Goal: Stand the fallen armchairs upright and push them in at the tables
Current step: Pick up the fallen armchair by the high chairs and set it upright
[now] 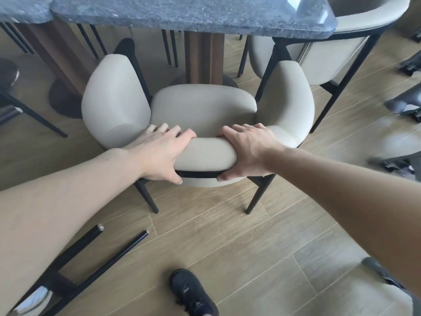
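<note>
A beige armchair (200,106) with black legs stands upright in front of me, its seat facing the dark stone table (193,12). My left hand (159,151) grips the left part of its curved backrest. My right hand (246,149) grips the backrest just to the right, fingers over the top and thumb underneath. The chair's front edge sits near the table's wooden pedestal (202,58). At the lower left, two black legs of a fallen chair (95,258) stick out across the floor; its body is hidden by my left arm.
A second beige armchair (337,46) stands at the table's right end. Dark chairs lie or stand at the far right (403,103) and far left (13,96). Another beige chair (369,293) shows at the lower right corner. My black shoe (191,293) is on the wooden floor.
</note>
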